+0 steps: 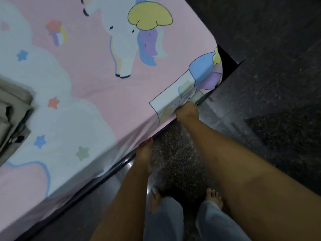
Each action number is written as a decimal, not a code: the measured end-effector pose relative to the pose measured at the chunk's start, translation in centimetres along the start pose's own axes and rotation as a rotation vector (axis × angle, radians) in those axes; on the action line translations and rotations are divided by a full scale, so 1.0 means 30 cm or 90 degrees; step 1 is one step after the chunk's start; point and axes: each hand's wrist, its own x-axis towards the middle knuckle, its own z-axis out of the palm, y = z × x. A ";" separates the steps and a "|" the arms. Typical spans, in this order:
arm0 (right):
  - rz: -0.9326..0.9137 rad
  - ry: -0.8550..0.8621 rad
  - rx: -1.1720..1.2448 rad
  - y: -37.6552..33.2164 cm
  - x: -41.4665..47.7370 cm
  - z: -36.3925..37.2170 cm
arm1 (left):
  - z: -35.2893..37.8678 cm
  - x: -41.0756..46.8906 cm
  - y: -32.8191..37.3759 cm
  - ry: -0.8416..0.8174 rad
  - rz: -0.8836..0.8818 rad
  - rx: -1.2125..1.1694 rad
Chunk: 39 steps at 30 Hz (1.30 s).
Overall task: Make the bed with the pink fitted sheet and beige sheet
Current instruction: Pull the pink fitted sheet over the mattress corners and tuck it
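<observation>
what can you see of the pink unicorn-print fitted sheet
The pink fitted sheet, printed with unicorns, white clouds and coloured stars, lies spread out flat. Near the far corner its edge is turned up, showing the paler underside, where the right hand grips it. The left hand meets its side edge. A folded beige sheet rests on it.

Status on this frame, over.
Right hand grips pink fitted sheet near the corner; left hand at its side hem, grip unclear. Beige sheet folded on top, untouched. Nothing in the way.
</observation>
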 end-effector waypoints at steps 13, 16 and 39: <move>-0.190 0.034 0.060 0.098 0.166 0.076 | -0.061 0.343 -0.091 0.090 0.316 0.078; -0.251 0.052 0.091 0.114 0.190 0.092 | -0.068 0.380 -0.112 0.104 0.389 0.142; -0.299 0.044 0.276 0.202 0.028 0.269 | -0.109 0.368 -0.188 0.113 0.615 0.338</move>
